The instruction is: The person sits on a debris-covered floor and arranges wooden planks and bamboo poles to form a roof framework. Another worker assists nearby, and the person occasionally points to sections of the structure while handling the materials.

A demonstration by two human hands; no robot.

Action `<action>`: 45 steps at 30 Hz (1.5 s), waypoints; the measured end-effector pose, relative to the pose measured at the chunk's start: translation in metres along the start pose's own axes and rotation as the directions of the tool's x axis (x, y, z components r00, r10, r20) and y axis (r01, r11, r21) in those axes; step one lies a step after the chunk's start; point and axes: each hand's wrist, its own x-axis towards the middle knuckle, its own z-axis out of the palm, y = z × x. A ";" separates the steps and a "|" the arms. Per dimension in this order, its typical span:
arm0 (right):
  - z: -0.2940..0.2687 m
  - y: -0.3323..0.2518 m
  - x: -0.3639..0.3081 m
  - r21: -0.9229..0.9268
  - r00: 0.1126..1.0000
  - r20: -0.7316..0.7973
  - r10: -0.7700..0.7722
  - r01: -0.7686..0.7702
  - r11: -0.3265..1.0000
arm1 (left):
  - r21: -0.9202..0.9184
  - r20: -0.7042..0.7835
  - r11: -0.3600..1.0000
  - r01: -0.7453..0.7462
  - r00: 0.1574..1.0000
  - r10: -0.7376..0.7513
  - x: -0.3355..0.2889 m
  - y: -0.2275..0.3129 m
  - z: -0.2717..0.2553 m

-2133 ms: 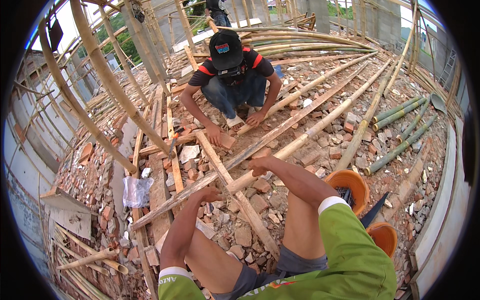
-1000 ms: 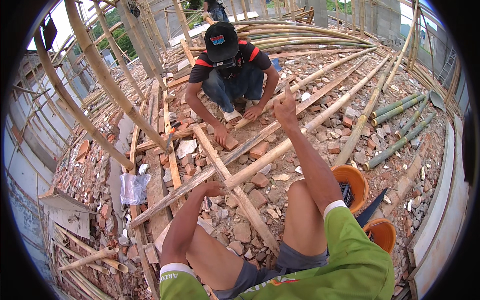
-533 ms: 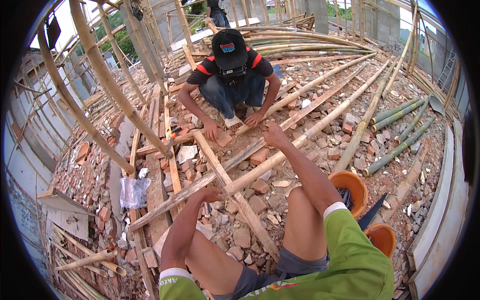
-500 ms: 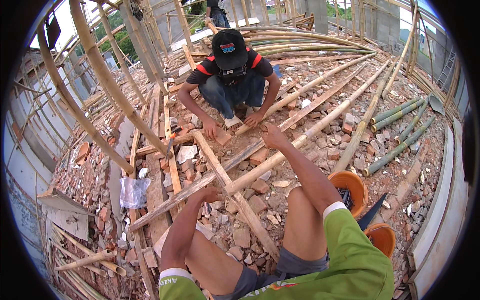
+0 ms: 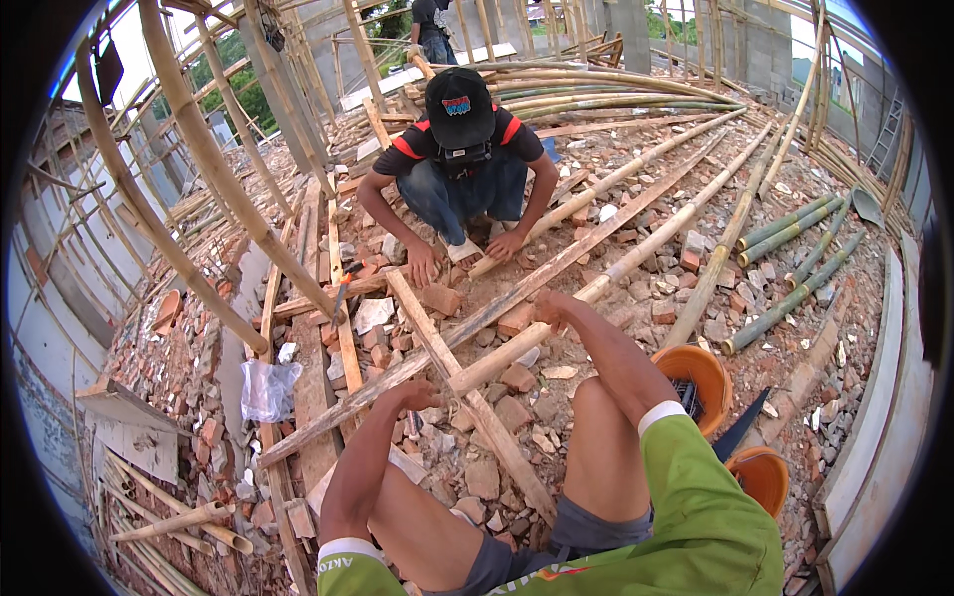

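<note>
My left hand (image 5: 411, 395) is closed, fingers curled, near where a weathered plank (image 5: 348, 407) and a shorter wooden batten (image 5: 487, 417) cross. What it holds, if anything, is too small to make out. My right hand (image 5: 553, 308) is also closed, just above a long bamboo pole (image 5: 636, 260) and beside the plank. Whatever might be in its fingers is hidden. The pole's near end (image 5: 463, 381) lies by the batten. Across from me a co-worker (image 5: 462, 179) squats, hands low beside another bamboo pole (image 5: 576, 203) and a brick piece (image 5: 441, 298).
Broken brick and rubble cover the uneven ground. Orange buckets (image 5: 723, 363) stand by my right knee, near a dark saw-like blade (image 5: 740, 422). Orange-handled pliers (image 5: 346, 283) rest on boards at left. Upright bamboo props (image 5: 214, 159) rise there. Green bamboo lengths (image 5: 790, 293) lie right.
My right hand has come down toward me, closer to the pole. My left hand has shifted slightly lower. The co-worker's left-side hand has moved off the brick piece a little.
</note>
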 end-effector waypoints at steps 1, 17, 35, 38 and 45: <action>0.004 -0.013 -0.008 0.087 0.999 -0.037 0.013 -0.010 0.996 | -0.008 0.006 1.000 0.018 1.000 -0.018 -0.007 -0.001 0.003; -0.003 0.006 -0.009 0.041 0.998 -0.062 0.032 -0.029 0.999 | 0.014 0.022 1.000 -0.003 1.000 0.003 0.012 0.009 -0.007; 0.009 0.017 0.019 -0.030 1.000 0.005 -0.023 0.023 0.999 | 0.066 -0.013 0.998 -0.023 1.000 0.024 -0.002 0.018 -0.009; 0.007 -0.013 -0.007 -0.003 1.000 0.009 -0.014 0.014 1.000 | -0.040 0.001 0.999 0.006 1.000 -0.006 -0.002 -0.001 0.000; -0.013 -0.031 -0.053 -0.004 0.906 -0.414 -0.088 0.095 0.995 | -0.009 0.021 1.000 -0.012 1.000 0.012 0.010 0.000 -0.004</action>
